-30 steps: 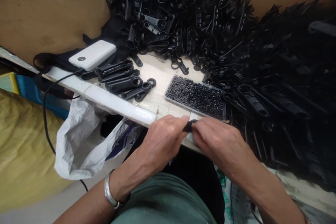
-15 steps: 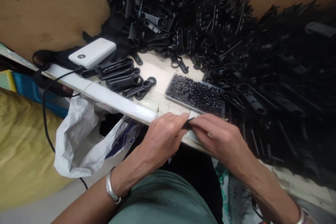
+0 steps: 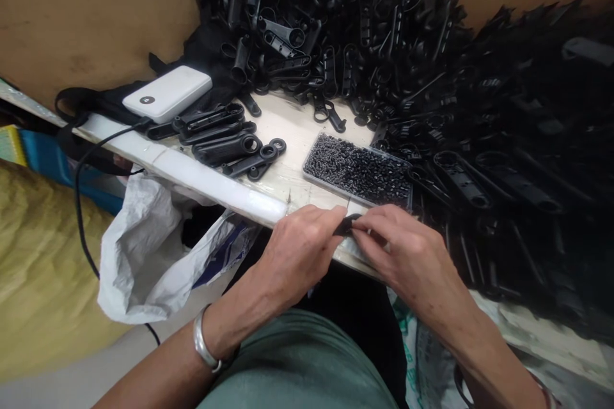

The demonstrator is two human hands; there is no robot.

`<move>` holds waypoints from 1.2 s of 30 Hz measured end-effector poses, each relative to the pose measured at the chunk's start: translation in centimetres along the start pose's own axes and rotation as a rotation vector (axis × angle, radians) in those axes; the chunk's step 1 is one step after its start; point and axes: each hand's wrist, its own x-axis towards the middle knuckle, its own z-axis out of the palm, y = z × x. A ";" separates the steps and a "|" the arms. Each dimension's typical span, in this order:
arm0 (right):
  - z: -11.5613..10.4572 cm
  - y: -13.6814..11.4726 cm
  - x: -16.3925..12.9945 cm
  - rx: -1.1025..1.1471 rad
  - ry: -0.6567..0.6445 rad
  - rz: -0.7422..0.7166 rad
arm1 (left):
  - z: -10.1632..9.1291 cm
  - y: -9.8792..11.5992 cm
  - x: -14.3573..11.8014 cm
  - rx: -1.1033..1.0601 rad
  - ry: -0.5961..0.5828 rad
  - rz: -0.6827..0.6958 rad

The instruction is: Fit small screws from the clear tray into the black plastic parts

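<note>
My left hand (image 3: pixel 304 243) is closed around a black plastic part (image 3: pixel 346 225) at the front edge of the table. Only a short end of the part shows between my hands. The fingertips of my right hand (image 3: pixel 403 239) are pinched together at that end; whether they grip the part or a tiny piece against it, I cannot make out. Just beyond my hands lies a clear shallow box (image 3: pixel 330 186) filled with small dark pieces (image 3: pixel 357 166). Left of the box, several black plastic arms with ringed ends (image 3: pixel 228 144) lie together.
A large heap of black plastic parts (image 3: pixel 330 32) covers the back and right of the table (image 3: pixel 288 115). A white power bank (image 3: pixel 167 92) with a black cable (image 3: pixel 81 204) sits at the left. Below the edge hangs an open white sack (image 3: pixel 129 262), beside yellow sacking (image 3: pixel 43 268).
My right fingers have drawn back slightly and curled at the end of the black part, so more of it shows. My left hand has stayed in place.
</note>
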 end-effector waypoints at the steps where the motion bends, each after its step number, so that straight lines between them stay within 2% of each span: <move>1: 0.0 -0.1 -0.1 -0.004 -0.006 0.010 | 0.0 0.0 0.0 0.000 -0.001 -0.004; 6: 0.2 -0.4 -0.7 0.014 -0.011 0.025 | 0.1 0.0 0.1 -0.024 0.021 0.003; 9: 0.0 -0.2 -0.8 0.123 -0.025 0.024 | 0.1 0.0 0.0 -0.072 0.021 0.028; 12: -0.2 0.4 -0.3 0.248 -0.040 0.083 | 0.0 0.0 -0.1 -0.108 0.004 0.071; 14: -0.1 0.7 0.0 0.251 -0.039 0.121 | 0.0 0.0 -0.1 -0.118 -0.008 0.085; 18: 0.1 0.8 0.2 0.144 -0.044 0.120 | 0.0 -0.1 -0.1 -0.114 -0.022 0.077; 27: 0.3 0.0 -0.2 -0.022 0.020 -0.031 | 0.4 -0.3 -0.1 -0.137 0.019 0.052; 32: 0.0 -0.4 -0.1 -0.224 -0.046 -0.112 | 0.6 -0.3 -0.2 -0.117 0.047 0.034; 36: -0.3 -1.6 0.3 -0.381 -0.157 -0.159 | 0.9 -0.3 -0.2 -0.132 0.087 0.017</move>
